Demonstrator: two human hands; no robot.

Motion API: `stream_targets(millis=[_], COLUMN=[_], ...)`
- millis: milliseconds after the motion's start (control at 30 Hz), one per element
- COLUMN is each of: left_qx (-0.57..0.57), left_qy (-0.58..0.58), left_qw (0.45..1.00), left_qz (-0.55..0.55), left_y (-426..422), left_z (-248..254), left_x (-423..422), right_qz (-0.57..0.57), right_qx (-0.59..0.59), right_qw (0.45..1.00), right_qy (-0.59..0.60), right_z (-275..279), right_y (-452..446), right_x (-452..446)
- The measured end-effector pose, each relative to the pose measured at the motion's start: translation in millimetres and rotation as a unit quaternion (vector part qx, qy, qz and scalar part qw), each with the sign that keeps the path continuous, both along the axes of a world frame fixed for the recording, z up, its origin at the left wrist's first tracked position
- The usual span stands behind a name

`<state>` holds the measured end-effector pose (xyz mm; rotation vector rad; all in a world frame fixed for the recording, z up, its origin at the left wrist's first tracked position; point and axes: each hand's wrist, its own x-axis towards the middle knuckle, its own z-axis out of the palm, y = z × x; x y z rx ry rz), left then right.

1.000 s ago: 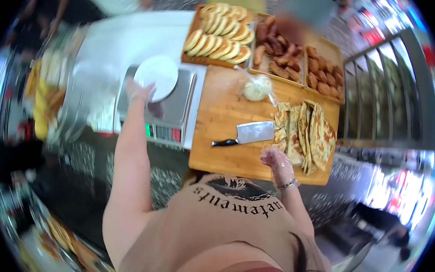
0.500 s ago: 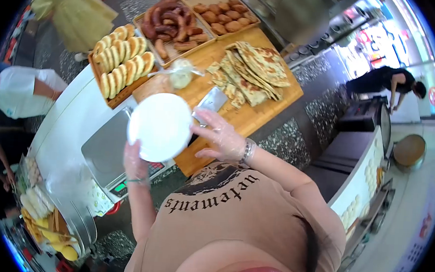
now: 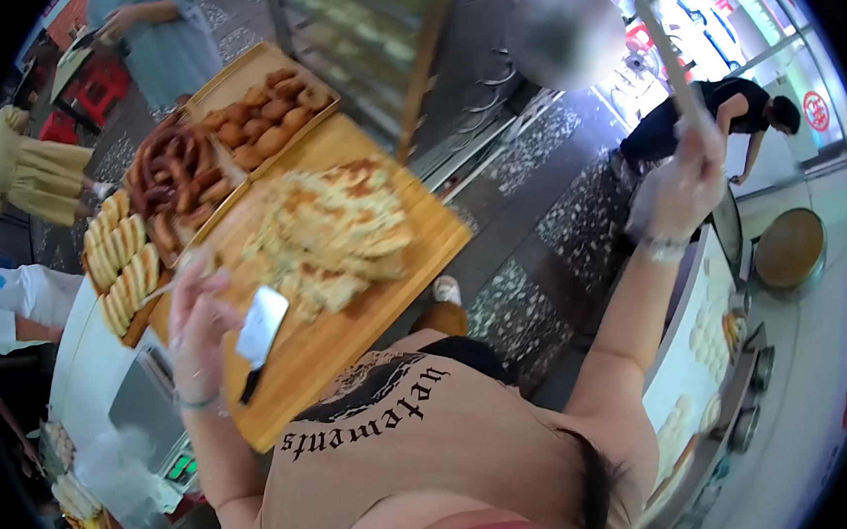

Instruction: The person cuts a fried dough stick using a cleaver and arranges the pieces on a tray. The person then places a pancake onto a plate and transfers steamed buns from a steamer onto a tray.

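Observation:
My right hand (image 3: pixel 688 189), in a clear plastic glove, is raised at the upper right. Its fingers are closed round a long pale stick-like tool (image 3: pixel 671 61), whose far end leaves the top of the picture. My left hand (image 3: pixel 197 320), also gloved, hovers with fingers apart near the cutting board's left side. Beside it, a cleaver (image 3: pixel 262 327) with a black handle lies on the wooden board (image 3: pixel 382 306). Browned flatbread (image 3: pixel 334 220) is piled on the board, with smaller cut pieces near the cleaver. The white plate is not visible.
Behind the board are trays of sausages (image 3: pixel 182 167), browned round pastries (image 3: pixel 267 119) and pale buns (image 3: pixel 119 256). A scale (image 3: pixel 158 403) stands at left. A blurred round grey object (image 3: pixel 565 36) is near the top. A person in black (image 3: pixel 714 113) bends at right, near a lidded pot (image 3: pixel 791 250).
The white plate has left my hands and the view. My right hand has swung up and right and now grips the stick-like tool; my left hand is beside the board.

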<state>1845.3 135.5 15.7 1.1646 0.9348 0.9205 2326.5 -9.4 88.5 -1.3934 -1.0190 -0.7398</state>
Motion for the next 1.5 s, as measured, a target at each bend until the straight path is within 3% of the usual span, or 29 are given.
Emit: stream_targets(millis=[33,100,133,167,233,367,433,567,633,700,733,767,833,867,900,933,967,1033,1100,1500], left_qx=[-0.019,-0.044,-0.04,-0.066,-0.093,-0.059,-0.041,-0.072,-0.066,-0.059,-0.056,-0.075,-0.085,-0.094,-0.103,-0.106,-0.104,-0.108,-0.122,-0.149], left_qy=[0.0,-0.003,-0.008,-0.018,-0.026,0.039,0.067,0.09,0.108,0.122,0.115,0.083,0.077,0.064,0.05,0.05,0.057,0.065,0.051,0.037], left_qw=[0.999,0.992,0.991,0.988,0.983,0.994,0.991,0.979,0.974,0.975,0.976,0.976,0.973,0.972,0.971,0.965,0.967,0.966,0.969,0.965], left_qz=[0.05,0.117,0.125,0.137,0.153,0.085,0.112,0.17,0.186,0.176,0.175,0.188,0.199,0.205,0.212,0.233,0.225,0.227,0.21,0.212], left_y=[1,1,0,-1,-3,-26,-28,-46,-55,-63,-66,-73,-86,-92,-98,-101,-103,-108,-115,-155], left_z=[-12,-34,-45,-58,-57,-53,-47,-45,-41,-44,-48,-53,-60,-60,-59,-56,-54,-49,-52,-65], left_x=[27,92,128,165,237,335,359,375,384,380,377,375,368,367,368,367,367,364,359,330], right_qz=[-0.099,-0.114,-0.079,-0.125,-0.174,-0.264,-0.251,-0.273,-0.269,-0.234,-0.244,-0.185,-0.166,-0.108,-0.016,0.04,-0.084,-0.052,-0.05,-0.181], right_qx=[-0.023,-0.061,-0.052,-0.094,-0.144,-0.193,-0.185,-0.24,-0.324,-0.333,-0.417,-0.381,-0.377,-0.435,-0.388,-0.436,-0.44,-0.471,-0.48,-0.475], right_qw=[0.993,0.984,0.995,0.987,0.974,0.937,0.948,0.918,0.895,0.891,0.789,0.785,0.774,0.849,0.901,0.885,0.778,0.816,0.825,0.821], right_qy=[0.055,0.123,0.043,0.042,0.026,-0.125,-0.058,-0.156,-0.15,-0.203,-0.38,-0.452,-0.48,-0.28,-0.194,-0.157,-0.44,-0.33,-0.294,-0.258], right_z=[16,23,14,27,47,81,103,119,111,92,93,90,82,89,87,89,91,96,100,125], right_y=[12,36,53,75,120,205,233,278,304,330,333,334,356,346,351,354,370,360,350,305], right_x=[47,193,296,341,419,549,570,630,638,689,702,705,753,722,716,737,785,758,747,679])
